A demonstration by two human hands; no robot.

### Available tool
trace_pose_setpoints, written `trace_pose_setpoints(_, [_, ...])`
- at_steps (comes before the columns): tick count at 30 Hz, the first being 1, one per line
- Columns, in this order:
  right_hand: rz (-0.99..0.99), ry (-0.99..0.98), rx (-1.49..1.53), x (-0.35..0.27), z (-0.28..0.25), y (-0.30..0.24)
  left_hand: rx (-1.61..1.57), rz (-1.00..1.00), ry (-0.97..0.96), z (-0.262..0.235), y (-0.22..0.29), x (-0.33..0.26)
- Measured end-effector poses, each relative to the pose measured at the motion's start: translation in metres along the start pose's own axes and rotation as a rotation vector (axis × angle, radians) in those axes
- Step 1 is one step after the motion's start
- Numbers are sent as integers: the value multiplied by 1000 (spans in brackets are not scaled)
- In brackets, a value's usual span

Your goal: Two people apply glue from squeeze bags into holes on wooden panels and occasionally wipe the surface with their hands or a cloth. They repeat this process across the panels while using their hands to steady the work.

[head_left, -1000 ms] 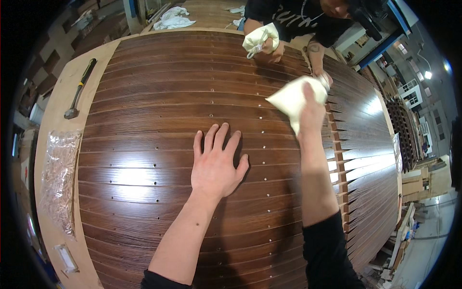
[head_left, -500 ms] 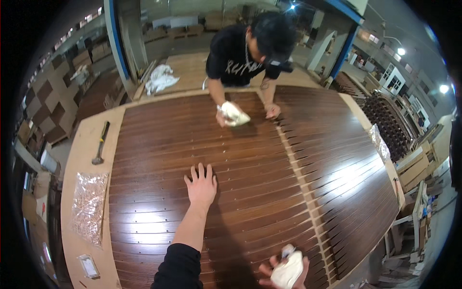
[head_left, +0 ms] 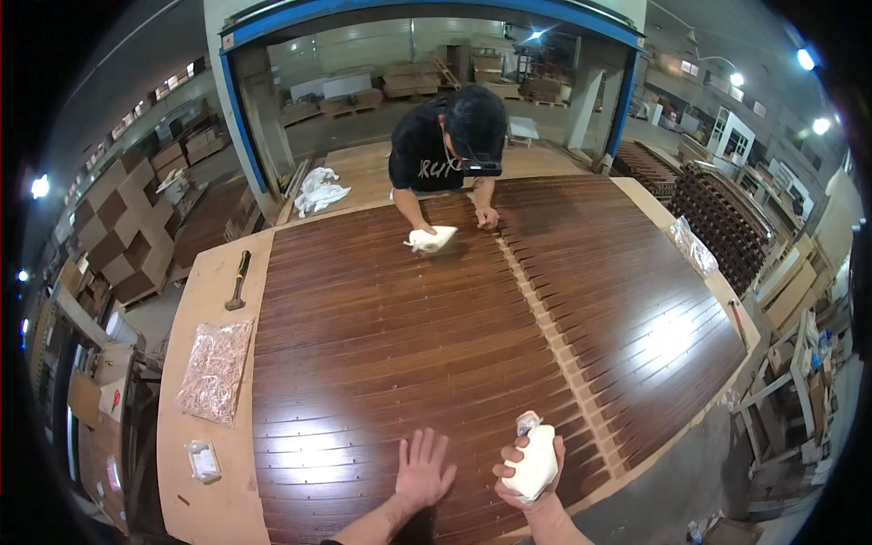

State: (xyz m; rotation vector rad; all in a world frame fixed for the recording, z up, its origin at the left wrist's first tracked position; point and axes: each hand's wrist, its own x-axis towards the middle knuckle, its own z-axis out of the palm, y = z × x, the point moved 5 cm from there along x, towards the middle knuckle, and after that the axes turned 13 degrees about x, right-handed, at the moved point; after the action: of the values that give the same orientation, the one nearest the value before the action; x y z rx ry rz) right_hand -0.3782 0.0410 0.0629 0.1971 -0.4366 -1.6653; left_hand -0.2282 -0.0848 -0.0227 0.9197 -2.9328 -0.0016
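Observation:
My left hand (head_left: 423, 470) lies flat on the dark brown wooden slats (head_left: 391, 363), fingers spread, holding nothing. To its right, my right hand (head_left: 542, 510) is wrapped round a plump plastic bag of cream-coloured paste (head_left: 533, 461), its gathered end pointing up and away. The bag is held above the slats, left of a pale bare strip (head_left: 568, 372) that runs between two sets of them. Rows of small dots mark the slats. Across the table a co-worker (head_left: 450, 150) leans in with a similar bag (head_left: 433, 239) in one hand, the other hand (head_left: 487, 218) at the strip's far end.
On the left border board lie a hammer (head_left: 239, 282), a clear bag of small wooden pieces (head_left: 216, 372) and a small white packet (head_left: 203, 461). Another clear bag (head_left: 693, 245) rests on the right edge. White cloth (head_left: 320, 192) sits at the back left. Stacked panels stand around.
My left hand has come back toward me across the slats. My right hand has lifted the bag slightly and now shows it more fully. The view has tilted up; the co-worker stays bent over the strip.

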Motion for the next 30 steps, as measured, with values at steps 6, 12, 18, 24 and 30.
trace_pose_setpoints(6, [-70,-67,-60,-44,5,29,-63,179,-125,-8,52,-74])
trace_pose_setpoints(12, [-270,-41,-73,-105,16,39,-123,401,-172,-27,92,-100])
trace_pose_setpoints(18, [-344,-95,-88,-142,34,23,-139,446,-168,-25,118,-87])
trace_pose_setpoints(24, [-286,-66,-75,-165,35,6,-108,334,-201,-29,141,-64])
trace_pose_setpoints(30, [-267,28,-240,-186,63,-21,-86,335,-223,-30,146,-60])
